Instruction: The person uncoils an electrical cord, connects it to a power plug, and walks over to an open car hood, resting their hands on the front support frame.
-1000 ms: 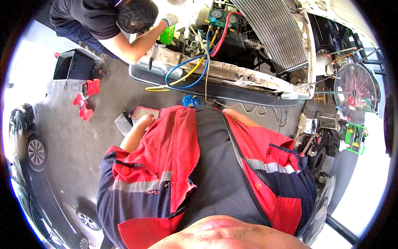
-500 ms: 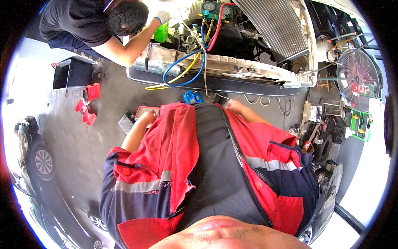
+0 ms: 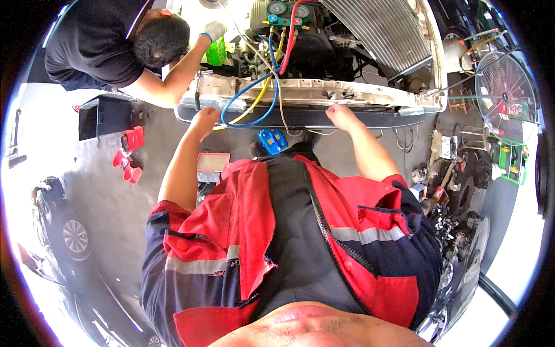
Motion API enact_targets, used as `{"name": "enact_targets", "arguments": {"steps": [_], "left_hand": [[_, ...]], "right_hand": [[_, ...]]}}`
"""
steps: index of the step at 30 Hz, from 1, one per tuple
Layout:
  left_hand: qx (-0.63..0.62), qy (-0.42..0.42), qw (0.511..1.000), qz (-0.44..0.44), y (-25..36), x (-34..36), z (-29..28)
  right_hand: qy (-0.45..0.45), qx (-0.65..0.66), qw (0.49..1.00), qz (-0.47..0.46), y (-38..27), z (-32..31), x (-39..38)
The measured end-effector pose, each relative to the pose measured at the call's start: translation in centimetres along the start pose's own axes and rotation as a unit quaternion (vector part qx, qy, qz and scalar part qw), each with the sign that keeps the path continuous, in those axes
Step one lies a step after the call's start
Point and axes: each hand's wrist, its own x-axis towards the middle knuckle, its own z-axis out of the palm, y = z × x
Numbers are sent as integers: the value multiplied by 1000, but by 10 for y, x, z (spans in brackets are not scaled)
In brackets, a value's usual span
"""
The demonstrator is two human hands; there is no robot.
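Note:
Both my arms reach forward to the bumper (image 3: 300, 117) of a car with its front end taken apart. My left hand (image 3: 204, 122) is closed, over the bumper's left part, just left of a blue hose (image 3: 225, 114) and a yellow hose (image 3: 254, 104) that loop down. My right hand (image 3: 342, 117), also closed, is over the bumper right of the middle. No object shows in either hand; the undersides of the fingers are hidden. The hoses run up to a gauge manifold (image 3: 287, 21) on the engine bay, where a red hose (image 3: 289, 49) joins too.
A co-worker (image 3: 104, 52) leans in at the left, a gloved hand (image 3: 214, 30) by a green bottle (image 3: 216, 53). A blue tool (image 3: 272, 140) lies by my feet. A red-edged box (image 3: 213, 163), black bin (image 3: 104, 115), fan (image 3: 503, 95) and loose parts (image 3: 457, 231) stand around.
My hands have moved forward from beside my body to the bumper. My forearms are now stretched out. The whole view has shifted slightly.

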Motion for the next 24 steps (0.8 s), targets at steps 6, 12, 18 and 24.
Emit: {"name": "enact_targets", "arguments": {"steps": [6,12,18,24], "left_hand": [[83,-33,996,-5,54,15,10],[173,113,975,76,77,59,23],[211,127,968,57,99,111,26],[293,134,941,100,94,134,40]], "right_hand": [[245,-11,967,-65,14,-34,49],[331,-68,932,-132,50,-58,108],[361,-115,911,-162,39,-44,152],[404,-63,905,-117,25,-34,163]]}}
